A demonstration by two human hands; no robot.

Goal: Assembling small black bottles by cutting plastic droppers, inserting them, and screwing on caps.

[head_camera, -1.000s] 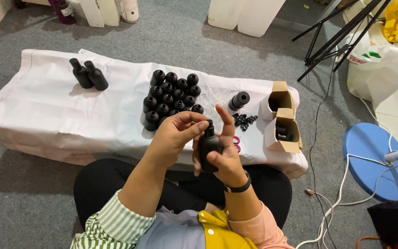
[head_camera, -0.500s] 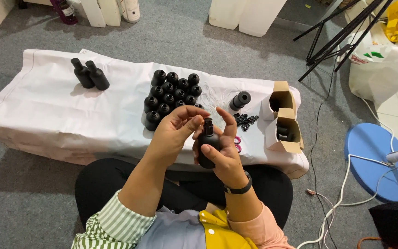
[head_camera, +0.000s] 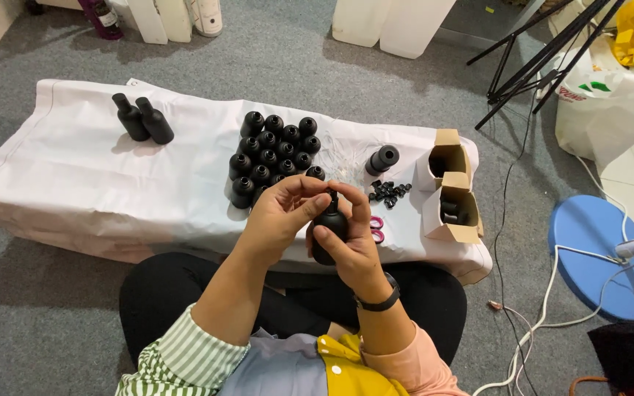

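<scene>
right hand (head_camera: pixel 354 253) grips bottle (head_camera: pixel 329 227) | left hand (head_camera: pixel 277 216) pinches cap at 12 | keep bottle upright, twist straight | spare bottles (head_camera: pixel 273 154) at 11

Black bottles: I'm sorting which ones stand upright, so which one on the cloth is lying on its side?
The lone black bottle right of the cluster, beside the small caps, lies tipped over. The cluster's bottles and the pair at far left stand upright.
</scene>
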